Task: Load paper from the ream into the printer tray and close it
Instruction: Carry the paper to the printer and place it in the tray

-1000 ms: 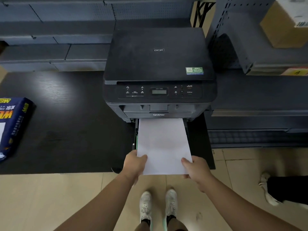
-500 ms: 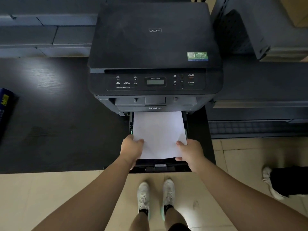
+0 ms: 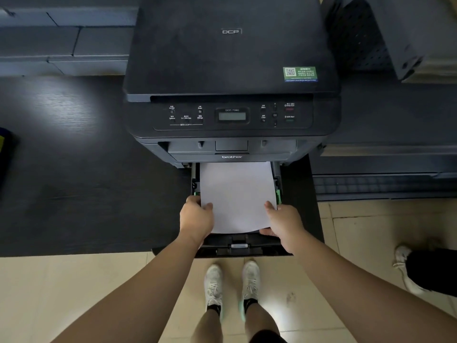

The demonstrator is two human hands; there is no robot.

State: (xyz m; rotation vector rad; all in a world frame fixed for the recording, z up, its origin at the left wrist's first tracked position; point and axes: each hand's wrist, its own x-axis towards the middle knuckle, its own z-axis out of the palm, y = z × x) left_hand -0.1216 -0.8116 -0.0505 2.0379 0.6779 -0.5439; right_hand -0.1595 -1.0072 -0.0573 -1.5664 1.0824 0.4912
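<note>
A black printer (image 3: 230, 70) stands on a dark table, its paper tray (image 3: 238, 246) pulled out toward me. A stack of white paper (image 3: 237, 194) lies over the tray, its far end under the printer body and its near edge slightly bowed. My left hand (image 3: 196, 217) grips the stack's near left corner. Holding the near right corner is my right hand (image 3: 284, 222), thumb on top. Green guides (image 3: 278, 195) show at the tray's sides. Only a sliver of the blue ream wrapper (image 3: 3, 147) shows at the far left edge.
The dark table (image 3: 74, 169) extends left of the printer. Grey metal shelving parts (image 3: 395, 120) lie to the right. Behind the printer are grey panels (image 3: 61, 33). My shoes (image 3: 232, 285) are on the tiled floor; another person's foot (image 3: 405, 266) is at the right.
Both hands have pushed the paper stack forward and down into the tray. The view has moved closer to the printer, so the ream has slid almost out of view at the left.
</note>
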